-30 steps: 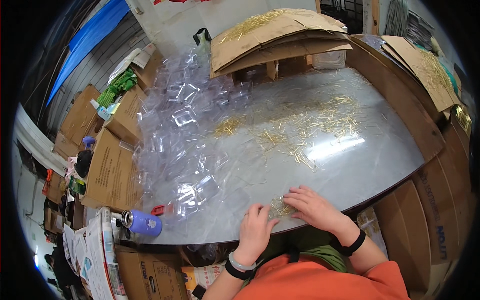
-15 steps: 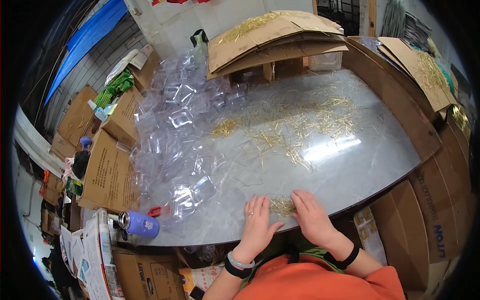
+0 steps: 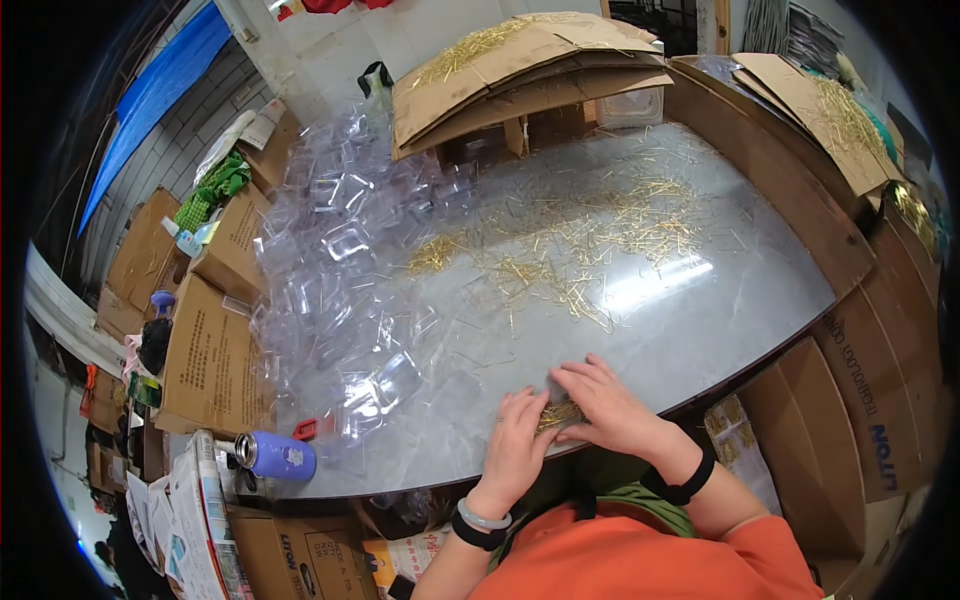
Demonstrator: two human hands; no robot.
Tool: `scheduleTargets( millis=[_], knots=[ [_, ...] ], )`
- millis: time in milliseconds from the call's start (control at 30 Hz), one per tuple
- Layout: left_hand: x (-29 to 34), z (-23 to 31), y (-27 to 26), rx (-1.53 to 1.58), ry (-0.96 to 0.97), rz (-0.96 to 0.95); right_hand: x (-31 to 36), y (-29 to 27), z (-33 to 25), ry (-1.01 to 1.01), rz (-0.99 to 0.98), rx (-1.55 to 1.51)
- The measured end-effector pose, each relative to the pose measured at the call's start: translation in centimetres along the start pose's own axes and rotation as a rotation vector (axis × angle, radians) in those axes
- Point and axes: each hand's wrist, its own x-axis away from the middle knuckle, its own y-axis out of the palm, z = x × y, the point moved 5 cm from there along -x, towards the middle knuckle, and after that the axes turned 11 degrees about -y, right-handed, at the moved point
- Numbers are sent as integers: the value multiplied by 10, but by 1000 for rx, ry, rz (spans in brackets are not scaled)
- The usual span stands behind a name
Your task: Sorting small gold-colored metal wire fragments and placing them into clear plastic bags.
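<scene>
A small heap of thin gold wire pieces (image 3: 560,412) lies at the near edge of the grey table (image 3: 640,365), caught between my two hands. My left hand (image 3: 515,432) curves around its left side, fingers close together, with a ring on one finger. From the right, my right hand (image 3: 608,408) cups the same wires, its fingers pointing to the far left and its thumb toward my left hand. The palms face each other and partly hide the bundle. Farther off, loose bent gold wires (image 3: 585,285) are scattered over the table.
Many clear plastic boxes (image 3: 350,240) cover the table's left side. A purple bottle (image 3: 282,455) and a small red object (image 3: 306,429) sit near the front left. Layered cardboard (image 3: 530,90) with gold wires on top stands at the back. A cardboard wall (image 3: 780,180) borders the right.
My hands have drawn closer together around the gold wires, the right one moving left and turning inward. The whole view has shifted slightly.
</scene>
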Motion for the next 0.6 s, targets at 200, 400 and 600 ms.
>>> scheduleTargets(
  millis=[200,400,600],
  knots=[
    [0,11,-10,-11,9,22,4,6,8,14,2,-155],
    [-2,13,4,-245,26,99,17,17,-20,246,212,54],
    [-3,5,10,-134,19,145,-5,37,-24,165,283,-211]
  ],
)
